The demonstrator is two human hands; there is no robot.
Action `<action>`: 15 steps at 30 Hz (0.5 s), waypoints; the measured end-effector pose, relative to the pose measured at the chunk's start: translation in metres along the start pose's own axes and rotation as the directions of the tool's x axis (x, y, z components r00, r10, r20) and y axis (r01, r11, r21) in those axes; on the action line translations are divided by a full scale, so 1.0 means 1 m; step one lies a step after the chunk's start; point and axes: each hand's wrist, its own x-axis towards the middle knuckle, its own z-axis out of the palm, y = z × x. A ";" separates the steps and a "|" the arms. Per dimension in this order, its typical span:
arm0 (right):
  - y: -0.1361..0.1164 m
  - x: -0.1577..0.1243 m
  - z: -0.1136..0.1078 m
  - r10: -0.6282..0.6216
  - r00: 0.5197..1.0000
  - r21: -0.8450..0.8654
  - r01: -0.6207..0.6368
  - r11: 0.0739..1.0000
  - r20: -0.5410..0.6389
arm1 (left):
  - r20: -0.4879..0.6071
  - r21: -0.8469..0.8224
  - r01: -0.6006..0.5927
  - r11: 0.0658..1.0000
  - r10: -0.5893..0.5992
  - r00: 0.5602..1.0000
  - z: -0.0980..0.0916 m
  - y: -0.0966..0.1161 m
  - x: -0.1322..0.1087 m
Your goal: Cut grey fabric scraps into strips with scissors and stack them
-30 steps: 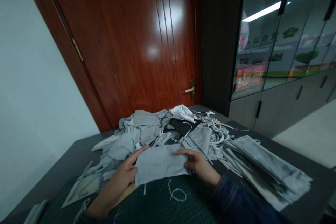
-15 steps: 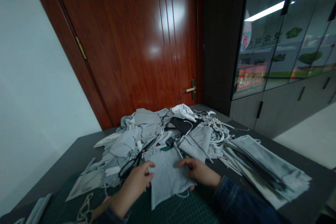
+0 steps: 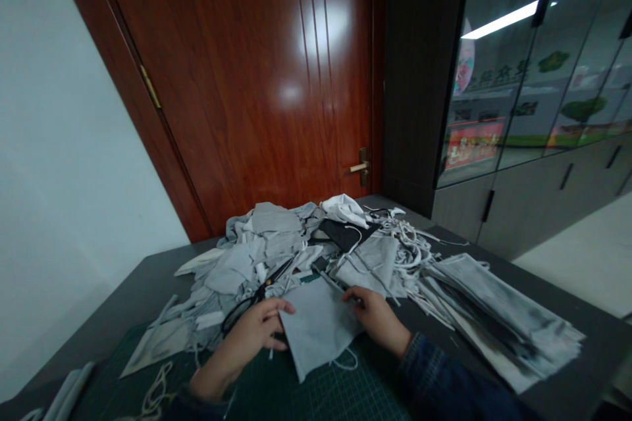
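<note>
A light grey cloth drawstring bag (image 3: 318, 325), roughly square, lies over the green cutting mat (image 3: 345, 385), and a thin cord loops out at its lower right. My right hand (image 3: 378, 319) grips its right edge, fingers curled and partly hidden. At the left edge, my left hand (image 3: 259, 329) has its fingers apart, with the forefinger touching the upper left corner. Black-handled scissors (image 3: 254, 299) lie just beyond my left hand, their blades pointing away to the right.
Behind the bag rises a heap of grey cloth pieces (image 3: 237, 266), with a black cloth (image 3: 345, 233) on it. Tangled white cords (image 3: 407, 243) lie at its right. A stack of folded cloth (image 3: 513, 309) covers the table's right side. A wooden door (image 3: 237, 92) stands behind.
The bag has turned slightly, its lower left corner shifting right and up. My left hand's fingers have spread wider. My right hand has moved slightly up and away.
</note>
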 end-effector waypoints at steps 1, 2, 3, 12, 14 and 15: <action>0.000 0.000 0.000 -0.003 1.000 0.013 0.003 1.000 -0.008 | 0.081 0.001 -0.034 0.999 0.034 0.996 -0.002 0.002 -0.003; 0.000 0.000 0.000 -0.003 1.000 0.021 0.003 1.000 -0.014 | 0.136 0.051 -0.076 0.996 0.069 0.988 -0.004 0.004 -0.006; 0.000 0.000 0.001 0.000 1.000 0.023 0.001 1.000 -0.019 | 0.163 0.140 -0.118 0.983 0.095 0.982 -0.005 0.006 -0.008; -0.004 0.000 0.001 0.051 0.999 -0.105 -0.049 0.993 0.020 | 0.248 0.719 -0.446 0.533 0.403 0.881 0.006 0.027 -0.023; -0.010 -0.002 0.002 0.020 0.998 -0.077 -0.016 0.997 0.052 | 0.300 0.712 -0.507 0.487 0.442 0.845 0.014 0.030 -0.023; -0.013 -0.002 0.002 -0.003 0.997 -0.051 0.007 0.999 0.073 | 0.329 0.696 -0.537 0.478 0.452 0.829 0.019 0.031 -0.022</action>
